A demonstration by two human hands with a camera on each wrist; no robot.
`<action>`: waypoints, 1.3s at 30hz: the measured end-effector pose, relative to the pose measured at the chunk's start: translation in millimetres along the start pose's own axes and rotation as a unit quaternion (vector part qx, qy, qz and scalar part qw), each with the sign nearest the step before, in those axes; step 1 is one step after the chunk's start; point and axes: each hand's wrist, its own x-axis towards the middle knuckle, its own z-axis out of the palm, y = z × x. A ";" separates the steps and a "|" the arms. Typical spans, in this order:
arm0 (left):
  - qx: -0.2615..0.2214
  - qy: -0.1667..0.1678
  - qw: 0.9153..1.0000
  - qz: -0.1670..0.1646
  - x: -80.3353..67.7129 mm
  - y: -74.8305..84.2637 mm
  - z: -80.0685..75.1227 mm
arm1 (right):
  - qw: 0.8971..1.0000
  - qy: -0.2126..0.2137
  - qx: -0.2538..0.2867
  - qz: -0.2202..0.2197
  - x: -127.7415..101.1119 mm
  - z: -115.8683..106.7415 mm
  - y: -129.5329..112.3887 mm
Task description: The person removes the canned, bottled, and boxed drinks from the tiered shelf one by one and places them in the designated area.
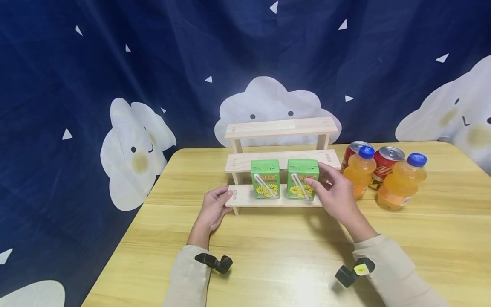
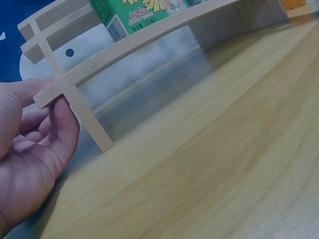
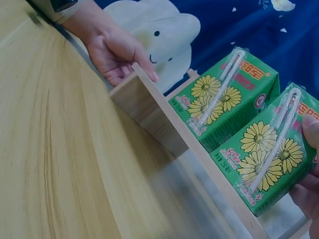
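Observation:
A three-tier wooden shelf (image 1: 281, 128) stands on the table, with two green drink cartons (image 1: 265, 179) on its lowest step. Each carton shows yellow flowers and a wrapped straw on its front. My right hand (image 1: 337, 194) holds the right-hand carton (image 3: 271, 149), thumb on its front and fingers round its right side. At the left end of the lowest step, my left hand (image 1: 215, 207) grips the board, thumb on top and fingers (image 2: 65, 124) curled beneath it. The left-hand carton stands free, a small gap from the other.
To the right of the shelf stand two orange drink bottles (image 1: 402, 183) with blue caps and two red cans (image 1: 390, 160) behind them. A dark blue curtain (image 1: 184, 51) with white clouds hangs behind the wooden table (image 1: 268, 260). Both forearms wear black wrist cameras.

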 end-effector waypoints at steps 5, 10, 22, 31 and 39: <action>0.000 -0.005 1.000 -0.004 0.0 1.0 1.0 | 1.000 0.008 0.003 0.005 -2.1 -6.2 0.2; 0.000 -0.008 1.000 -0.003 -0.2 0.0 0.9 | 1.000 0.005 0.008 0.018 -5.3 -11.5 1.6; 0.001 -0.004 1.000 0.000 -1.9 -0.7 -0.7 | 0.998 0.034 -0.045 0.024 -15.1 -32.7 9.5; -0.008 -0.006 1.000 0.000 -1.1 -1.4 0.2 | 0.998 0.053 -0.027 0.025 -23.1 -50.9 13.4; 0.002 -0.005 1.000 -0.003 -1.3 1.3 -1.0 | 0.995 0.077 -0.053 0.043 -29.5 -68.9 22.4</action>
